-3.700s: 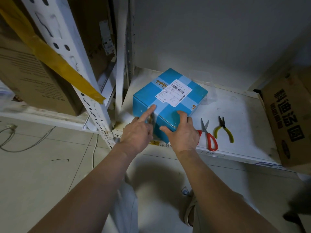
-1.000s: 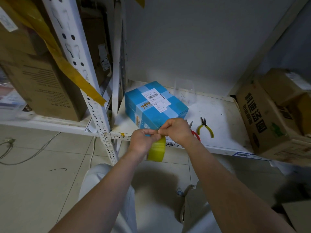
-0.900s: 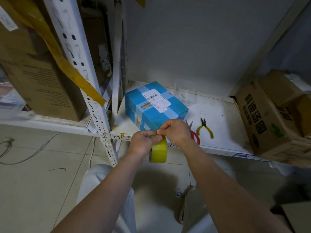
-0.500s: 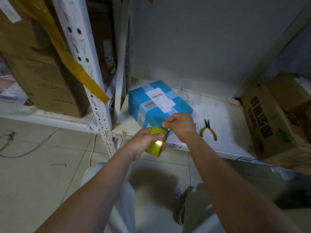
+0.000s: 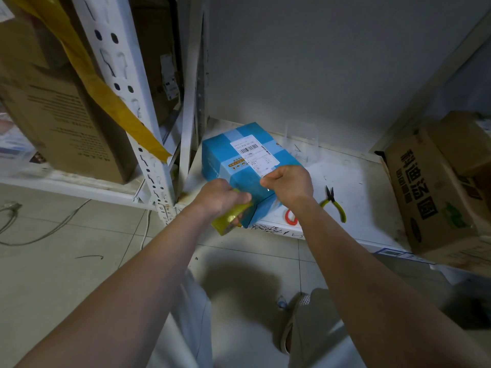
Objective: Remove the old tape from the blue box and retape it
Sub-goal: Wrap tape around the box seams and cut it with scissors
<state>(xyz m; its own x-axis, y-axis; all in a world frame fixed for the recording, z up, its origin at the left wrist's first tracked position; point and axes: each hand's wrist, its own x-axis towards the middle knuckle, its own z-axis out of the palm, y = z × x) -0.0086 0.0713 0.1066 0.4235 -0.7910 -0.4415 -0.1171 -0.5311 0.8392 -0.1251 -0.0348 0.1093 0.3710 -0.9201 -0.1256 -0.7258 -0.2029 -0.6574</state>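
Sitting on the shelf (image 5: pixel 353 181), blue box (image 5: pixel 225 158) touches both hands' knuckles

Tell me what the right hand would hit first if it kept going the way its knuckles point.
Probably the blue box: the right hand is already at its near top edge, pinching what looks like clear tape; depth is unclear.

Bare shelf (image 5: pixel 353 181) right of blue box (image 5: pixel 220 160), pliers (image 5: pixel 335 204) aside; upright post (image 5: pixel 132 107) crowding its left.

The box (image 5: pixel 249 166) sits on the shelf (image 5: pixel 353 187), pliers (image 5: pixel 335 203) to its right.
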